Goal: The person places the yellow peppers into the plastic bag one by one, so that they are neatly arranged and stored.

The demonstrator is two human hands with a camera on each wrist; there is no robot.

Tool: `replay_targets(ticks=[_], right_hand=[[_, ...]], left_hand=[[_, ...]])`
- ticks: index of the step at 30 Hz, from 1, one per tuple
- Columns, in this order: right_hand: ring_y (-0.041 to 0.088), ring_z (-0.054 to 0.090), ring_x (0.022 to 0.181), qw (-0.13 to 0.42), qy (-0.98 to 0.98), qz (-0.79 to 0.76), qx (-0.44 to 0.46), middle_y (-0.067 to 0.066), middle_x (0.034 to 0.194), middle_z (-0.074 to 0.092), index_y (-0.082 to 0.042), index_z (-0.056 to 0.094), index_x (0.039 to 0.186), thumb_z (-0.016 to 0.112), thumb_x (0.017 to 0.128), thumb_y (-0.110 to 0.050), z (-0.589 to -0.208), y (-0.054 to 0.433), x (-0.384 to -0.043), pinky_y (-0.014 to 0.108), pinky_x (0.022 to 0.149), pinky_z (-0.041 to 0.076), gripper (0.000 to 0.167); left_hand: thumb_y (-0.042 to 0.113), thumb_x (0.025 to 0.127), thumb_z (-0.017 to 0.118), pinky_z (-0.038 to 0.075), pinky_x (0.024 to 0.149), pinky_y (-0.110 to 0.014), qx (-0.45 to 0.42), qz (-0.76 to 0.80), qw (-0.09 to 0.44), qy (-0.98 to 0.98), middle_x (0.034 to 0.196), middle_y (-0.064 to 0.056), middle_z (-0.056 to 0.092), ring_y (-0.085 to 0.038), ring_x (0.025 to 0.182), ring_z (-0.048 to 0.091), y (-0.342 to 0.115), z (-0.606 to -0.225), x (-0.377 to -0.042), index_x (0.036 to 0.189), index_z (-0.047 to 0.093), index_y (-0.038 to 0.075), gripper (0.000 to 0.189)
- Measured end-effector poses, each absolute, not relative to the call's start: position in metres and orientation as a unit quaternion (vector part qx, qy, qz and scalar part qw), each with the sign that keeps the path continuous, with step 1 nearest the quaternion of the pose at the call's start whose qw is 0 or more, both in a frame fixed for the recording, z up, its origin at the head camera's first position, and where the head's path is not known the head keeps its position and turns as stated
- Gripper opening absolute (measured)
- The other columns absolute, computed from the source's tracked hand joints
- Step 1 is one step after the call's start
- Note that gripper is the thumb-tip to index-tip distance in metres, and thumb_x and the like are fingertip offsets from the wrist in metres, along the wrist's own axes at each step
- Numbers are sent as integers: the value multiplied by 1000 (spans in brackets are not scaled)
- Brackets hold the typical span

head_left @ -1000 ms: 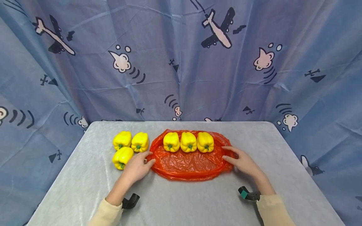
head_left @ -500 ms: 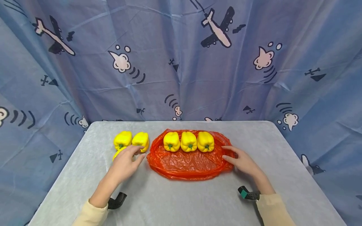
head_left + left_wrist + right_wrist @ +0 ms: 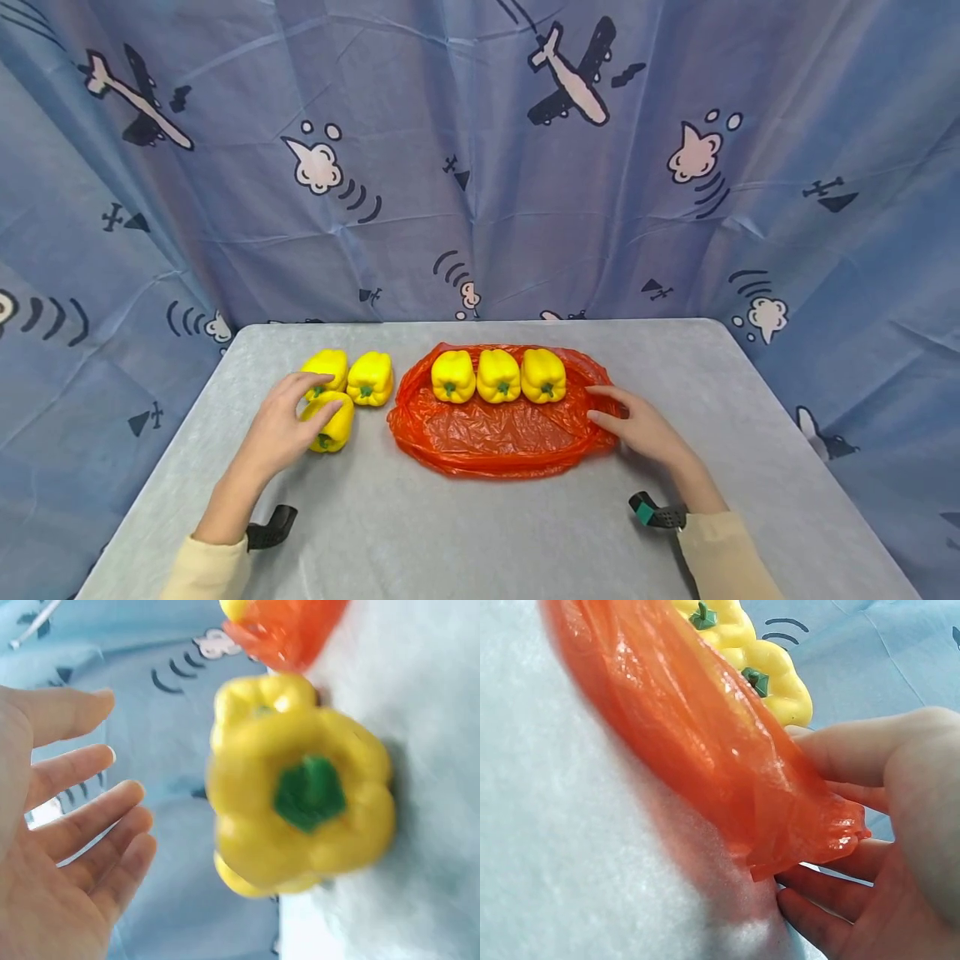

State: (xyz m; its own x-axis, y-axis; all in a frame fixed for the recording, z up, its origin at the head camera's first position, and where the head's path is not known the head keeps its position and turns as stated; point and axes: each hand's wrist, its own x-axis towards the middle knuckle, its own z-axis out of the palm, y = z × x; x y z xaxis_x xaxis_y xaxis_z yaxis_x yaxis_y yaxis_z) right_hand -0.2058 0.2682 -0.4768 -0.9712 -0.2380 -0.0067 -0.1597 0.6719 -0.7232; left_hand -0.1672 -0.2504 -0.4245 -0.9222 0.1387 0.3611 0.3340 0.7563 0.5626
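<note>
My left hand (image 3: 276,435) reaches over the left end of the table with thumb and fingers spread around a gap. Just beyond its fingertips sits a yellow bell pepper (image 3: 335,427). In the left wrist view, a space shows between the hand (image 3: 82,825) and this bell pepper (image 3: 300,802), whose green stem faces the camera. Two more yellow bell peppers stand behind it. My right hand (image 3: 643,427) holds the right rim of a red plastic bag (image 3: 510,462). In the right wrist view, the gathered rim (image 3: 832,832) lies between its thumb and fingers.
A row of yellow bell peppers (image 3: 498,377) sits along the back inside the opened bag. The table (image 3: 480,542) has a pale grey cover. Behind it hangs a blue curtain (image 3: 480,167) with printed planes.
My left hand has let go of the bag's left rim and moved left to the front loose pepper, which has shifted slightly. The right hand has stayed at the bag's right rim.
</note>
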Motion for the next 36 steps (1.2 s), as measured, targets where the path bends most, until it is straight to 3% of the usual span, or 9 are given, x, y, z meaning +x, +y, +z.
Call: replay_targets(ticks=[6,17,25,36], right_hand=[[49,41,137,48,912,-393,-109,27,148,48,-5,57,142,67,99,-32,-476,268,-205,69,109,31,52],[49,41,136,53,915,-388,-99,27,149,48,-5,55,143,67,98,-35,-480,269,-205,69,109,32,55],[48,42,136,50,915,-388,-95,27,148,49,-5,55,143,67,99,-31,-480,269,-205,68,110,32,52],[48,41,137,48,914,-393,-91,26,149,48,-6,55,143,67,98,-34,-479,269,-207,68,110,31,55]], left_hand=[[25,92,77,35,103,-63,-95,-330,106,-933,130,-23,57,-44,127,45,-265,-438,-165,133,62,0,50],[31,94,75,46,98,-56,-71,-365,67,-926,135,-23,52,-39,120,52,-274,-461,-168,142,55,4,59],[47,96,67,41,101,-62,-69,-354,0,-933,151,-26,43,-44,130,48,-274,-461,-167,152,44,8,72],[53,93,69,40,101,-63,-61,-349,-11,-935,152,-23,43,-43,131,47,-270,-457,-169,151,47,12,75]])
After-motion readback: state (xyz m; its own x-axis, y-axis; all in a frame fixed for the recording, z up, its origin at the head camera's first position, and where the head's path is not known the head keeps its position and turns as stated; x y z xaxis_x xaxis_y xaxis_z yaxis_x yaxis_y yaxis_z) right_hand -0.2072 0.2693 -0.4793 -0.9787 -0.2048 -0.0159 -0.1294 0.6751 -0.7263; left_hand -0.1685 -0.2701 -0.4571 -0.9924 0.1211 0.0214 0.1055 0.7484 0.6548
